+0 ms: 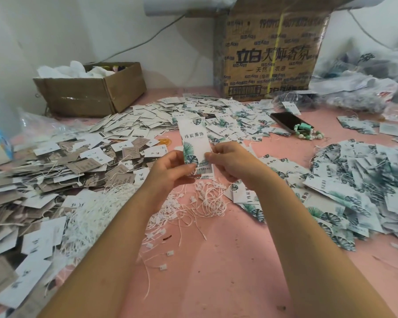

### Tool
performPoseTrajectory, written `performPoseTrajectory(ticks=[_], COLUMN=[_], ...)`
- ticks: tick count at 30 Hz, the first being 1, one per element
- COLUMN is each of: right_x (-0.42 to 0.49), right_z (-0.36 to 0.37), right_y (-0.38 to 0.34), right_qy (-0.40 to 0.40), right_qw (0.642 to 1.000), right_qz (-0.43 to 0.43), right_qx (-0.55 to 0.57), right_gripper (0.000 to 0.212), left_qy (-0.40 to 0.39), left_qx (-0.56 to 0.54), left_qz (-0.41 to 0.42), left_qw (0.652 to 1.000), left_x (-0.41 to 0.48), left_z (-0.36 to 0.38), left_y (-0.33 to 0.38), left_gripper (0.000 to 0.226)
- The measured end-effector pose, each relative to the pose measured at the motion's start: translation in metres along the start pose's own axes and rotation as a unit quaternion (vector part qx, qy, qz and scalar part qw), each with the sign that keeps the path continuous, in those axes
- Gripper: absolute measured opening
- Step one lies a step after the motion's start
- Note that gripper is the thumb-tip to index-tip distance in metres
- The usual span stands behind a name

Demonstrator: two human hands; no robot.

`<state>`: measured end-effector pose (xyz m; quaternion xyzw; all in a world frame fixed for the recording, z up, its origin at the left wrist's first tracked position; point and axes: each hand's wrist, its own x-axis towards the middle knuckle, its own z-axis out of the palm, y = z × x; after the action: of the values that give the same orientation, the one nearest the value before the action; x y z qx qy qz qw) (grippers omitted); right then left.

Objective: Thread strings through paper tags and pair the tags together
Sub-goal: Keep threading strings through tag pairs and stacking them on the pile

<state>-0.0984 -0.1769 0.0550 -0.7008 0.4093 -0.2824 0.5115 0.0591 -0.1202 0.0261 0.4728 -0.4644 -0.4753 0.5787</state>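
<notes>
A long white paper tag (194, 138) printed with green leaves stands upright above the pink table. My left hand (170, 173) pinches its lower left edge. My right hand (232, 164) pinches its lower right edge, thumb against the paper. A smaller tag end shows just below my fingers; whether a string runs through it is hidden. Under my hands lies a tangle of white strings (205, 198) with small plastic clasps. A thicker bundle of white strings (90, 216) lies to the left.
Leaf-printed tags are heaped at the right (359, 187) and at the back (216, 111). Grey and brown tags (55, 171) cover the left. A phone (285, 121) with green beads, a small open box (90, 90) and a tall carton (269, 49) stand behind.
</notes>
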Motion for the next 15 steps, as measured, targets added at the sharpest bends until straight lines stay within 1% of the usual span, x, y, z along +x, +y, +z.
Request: performPoseTrajectory(ticks=[2,4,6,8,10,13,15], right_x=[-0.003,-0.006,-0.008,-0.009,-0.01,-0.011,-0.012], right_z=[-0.002,0.0,0.003,0.005,0.006,0.003,0.001], right_y=[-0.003,-0.006,-0.009,-0.012,-0.016,-0.023,-0.026], right_qy=[-0.045,-0.075,-0.084,-0.068,-0.034,0.024,0.041], right_qw=[0.999,0.996,0.994,0.993,0.994,0.991,0.987], right_qz=[0.001,0.004,0.006,-0.001,-0.026,-0.076,-0.096], right_qx=[-0.008,-0.036,-0.071,-0.098,-0.098,-0.111,-0.122], right_gripper=[0.029,0.03,0.031,0.023,0.015,0.015,0.015], left_qy=[0.011,0.064,0.122,0.145,0.143,0.136,0.133], left_qx=[-0.028,-0.046,-0.035,-0.031,-0.027,-0.013,0.002], left_qz=[0.001,0.019,0.05,0.069,0.079,0.091,0.098], left_qw=[1.0,0.997,0.991,0.987,0.986,0.986,0.986], left_x=[0.0,0.001,0.002,0.001,0.001,-0.001,-0.001], left_z=[0.0,0.001,0.0,-0.002,-0.003,-0.002,0.001], left_y=[0.003,0.005,0.007,0.009,0.012,0.014,0.015], left_gripper=[0.01,0.009,0.011,0.014,0.016,0.017,0.016])
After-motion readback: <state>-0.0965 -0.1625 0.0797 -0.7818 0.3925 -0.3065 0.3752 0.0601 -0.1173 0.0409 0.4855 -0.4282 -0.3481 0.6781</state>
